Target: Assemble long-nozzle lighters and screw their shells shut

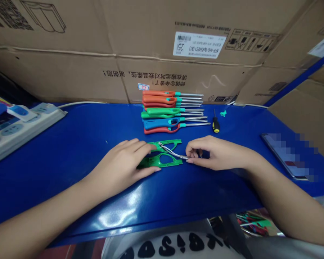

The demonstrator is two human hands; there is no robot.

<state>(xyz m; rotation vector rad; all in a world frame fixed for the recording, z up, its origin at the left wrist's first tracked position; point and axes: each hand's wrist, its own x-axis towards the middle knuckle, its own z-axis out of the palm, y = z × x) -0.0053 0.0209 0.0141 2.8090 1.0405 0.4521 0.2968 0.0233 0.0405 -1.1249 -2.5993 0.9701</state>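
My left hand [126,158] curls over the handle ends of two green lighter casing halves, with its fingers on the upper half [175,142] and its thumb along the lower half [162,160]. Both halves lie open side by side on the blue table. Just to their right, my right hand [217,153] pinches a thin metal lighter tube [183,157] between thumb and fingertips. White and dark wires [169,149] run from the tube's end to the upper half. My left palm hides the casings' left ends, and my right fingers cover most of the tube.
Behind the casings lies a row of several lighters [162,112] in orange, green, blue and red. A screwdriver [215,124] and a small teal piece [223,113] are right of it. A phone [282,154] lies at right, a power strip [24,126] at left. Cardboard [83,72] stands behind.
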